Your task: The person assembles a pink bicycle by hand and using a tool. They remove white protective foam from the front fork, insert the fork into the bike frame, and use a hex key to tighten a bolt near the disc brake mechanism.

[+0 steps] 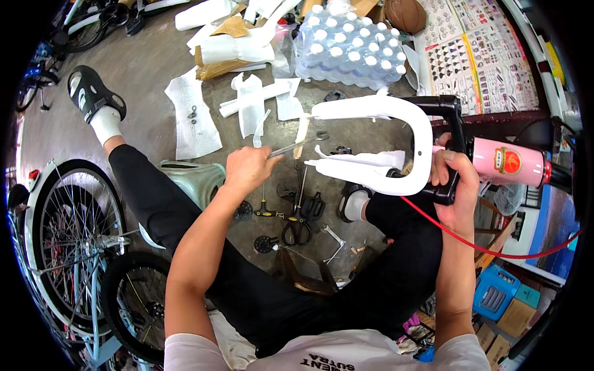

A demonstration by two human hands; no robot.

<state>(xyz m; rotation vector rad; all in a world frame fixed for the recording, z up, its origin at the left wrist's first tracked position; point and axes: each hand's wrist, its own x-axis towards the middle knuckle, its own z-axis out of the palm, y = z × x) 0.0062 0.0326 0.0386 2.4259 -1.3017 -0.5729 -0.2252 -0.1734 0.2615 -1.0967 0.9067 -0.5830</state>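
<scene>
Right hand (456, 185) is closed around the black stem (450, 148) of a bicycle frame, just where the pink tube (507, 162) runs off to the right. One white U-shaped fork (396, 145), wrapped in white foam, sticks out left from the stem, its two legs pointing toward scene centre. One red cable (489, 247) loops from under the right hand down and out to the right.

Left hand (247, 168) is closed on one silver wrench (297, 146), held left of the fork, the wrench head pointing right toward the fork's leg ends and just short of them; contact cannot be told.

On the floor below the hands, between the person's two black-trousered legs: one pair of black-handled pliers (298, 226), one screwdriver with a yellow-and-black handle (265, 210), two black pedals (266, 243), one small silver spanner (334, 238).

One pale green stool (195, 176) sits under the left leg. One black-and-white sandal (93, 93) over a white sock, far left.

Far side: one shrink-wrapped pack of water bottles (349, 43) with white caps, count of bottles too many to tell; several loose white foam wrappings (247, 102) and a sheet of white paper (192, 117) with small metal bits on it; brown cardboard (226, 28).

Near left: two spoked bicycle wheels (74, 235), one above the other, on a light blue frame. Near right: one blue plastic crate (495, 290)
</scene>
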